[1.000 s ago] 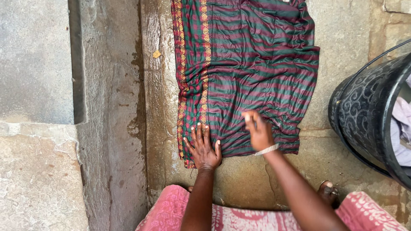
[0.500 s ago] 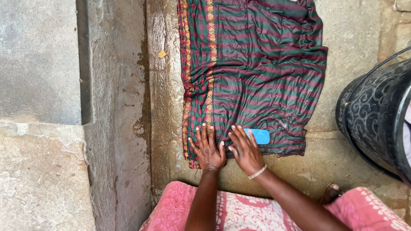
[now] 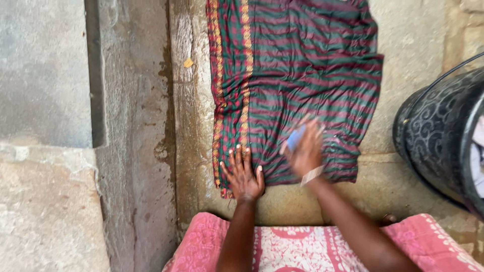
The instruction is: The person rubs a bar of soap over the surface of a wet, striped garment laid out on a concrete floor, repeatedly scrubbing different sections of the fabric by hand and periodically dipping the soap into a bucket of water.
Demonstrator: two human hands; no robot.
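A wet cloth with green and maroon stripes and a gold-patterned border lies spread on the stone floor. My left hand presses flat on its near left corner, fingers spread. My right hand, blurred with motion and wearing a silver bracelet, holds a small blue bar against the cloth near its lower edge, right of my left hand.
A black patterned bucket with pale cloth inside stands at the right. A raised stone slab and a wet channel lie to the left. My pink patterned garment fills the bottom edge.
My right hand set the blue bar on the cloth, slid left beside my left hand, then took the bar up again and moved right over the cloth. My left hand stayed put.
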